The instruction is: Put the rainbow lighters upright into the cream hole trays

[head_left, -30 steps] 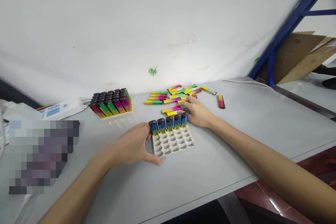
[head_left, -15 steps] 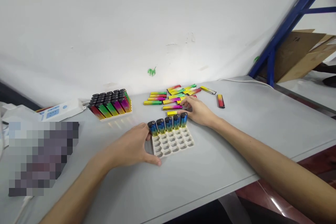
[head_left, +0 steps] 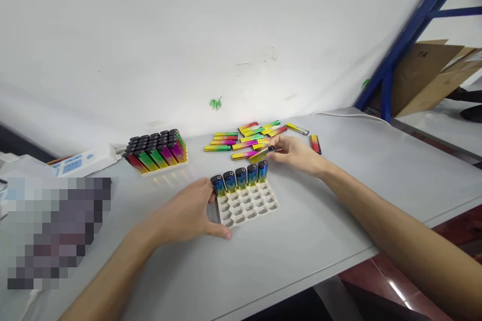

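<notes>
A white tray [head_left: 246, 205] with rows of slots lies on the table, and blue-and-gold lighters [head_left: 241, 179] stand upright along its back row. My left hand [head_left: 188, 209] holds the tray's left side, its thumb by the front corner and its fingers at the back one. Just beyond the back row, my right hand [head_left: 291, 154] pinches a yellow lighter [head_left: 259, 154] by its dark top end, the body tilted and pointing left. Behind it lies a loose spread of multicoloured lighters [head_left: 245, 144], partly hidden by my right hand.
To the left stands a second tray [head_left: 165, 168] packed with upright lighters. A white power strip [head_left: 85, 160] and a pixelated patch lie farther left. One red-and-yellow lighter [head_left: 315, 144] lies apart at right. A blue metal frame [head_left: 399, 55] and cardboard boxes [head_left: 433, 75] are beyond the table.
My right hand has picked a yellow lighter up from the near edge of the pile and moved slightly right with it. My left hand stays at the tray.
</notes>
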Demonstrator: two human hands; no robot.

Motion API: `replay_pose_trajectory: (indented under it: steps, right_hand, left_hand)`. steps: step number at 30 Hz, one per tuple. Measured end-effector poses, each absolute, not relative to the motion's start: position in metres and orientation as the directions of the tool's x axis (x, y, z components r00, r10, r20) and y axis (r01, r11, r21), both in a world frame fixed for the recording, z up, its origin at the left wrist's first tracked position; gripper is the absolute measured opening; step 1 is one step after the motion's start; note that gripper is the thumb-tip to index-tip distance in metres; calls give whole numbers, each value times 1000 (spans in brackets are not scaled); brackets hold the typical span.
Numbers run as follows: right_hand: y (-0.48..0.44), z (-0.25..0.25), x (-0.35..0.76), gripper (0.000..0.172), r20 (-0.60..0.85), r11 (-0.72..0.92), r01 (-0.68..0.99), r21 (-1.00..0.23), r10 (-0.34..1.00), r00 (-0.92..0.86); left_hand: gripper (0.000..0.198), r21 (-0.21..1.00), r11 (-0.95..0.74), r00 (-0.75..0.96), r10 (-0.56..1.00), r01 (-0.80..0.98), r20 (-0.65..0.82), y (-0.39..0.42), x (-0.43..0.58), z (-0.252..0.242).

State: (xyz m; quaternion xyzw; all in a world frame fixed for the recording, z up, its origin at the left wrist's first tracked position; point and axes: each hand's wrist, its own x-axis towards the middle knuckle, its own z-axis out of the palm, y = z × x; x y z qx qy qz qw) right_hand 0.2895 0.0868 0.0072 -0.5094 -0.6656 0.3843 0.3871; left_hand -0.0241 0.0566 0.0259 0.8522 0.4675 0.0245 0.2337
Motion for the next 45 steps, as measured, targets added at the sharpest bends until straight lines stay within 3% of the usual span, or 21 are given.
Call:
replay_pose_trajectory:
  steps: [3, 8, 13, 22, 26, 34, 45]
  right_hand:
    - [84, 11, 285, 27, 127, 145, 119, -982, 980, -153]
    - [81, 10, 277, 23, -19, -20, -6, -1000, 993, -117]
    - [82, 8, 277, 38, -93, -93, 4, -996, 985, -143]
    - [85, 6, 278, 44, -75, -78, -43, -996, 994, -78]
    - [87, 6, 277, 59, -145, -145, -51, -988, 989, -9]
    - [85, 10, 274, 49, -172, -166, -97, -981, 984, 52]
    - [85, 10, 273, 57, -179, -175, -102, -979, 983, 38]
  left_hand:
    - [68, 425, -453, 560, 811, 784, -168, 57, -25, 25]
    - [67, 414, -437, 546, 816, 798, -191, 55, -22, 29]
    - [65, 420, -428, 540, 819, 800, -194, 53, -21, 32]
    - [67, 422, -431, 543, 818, 797, -190, 54, -22, 30]
    - [66, 427, -423, 538, 821, 799, -193, 54, -21, 30]
    - [67, 411, -425, 534, 822, 806, -197, 54, -22, 30]
    - [71, 406, -412, 518, 832, 816, -197, 55, -21, 25]
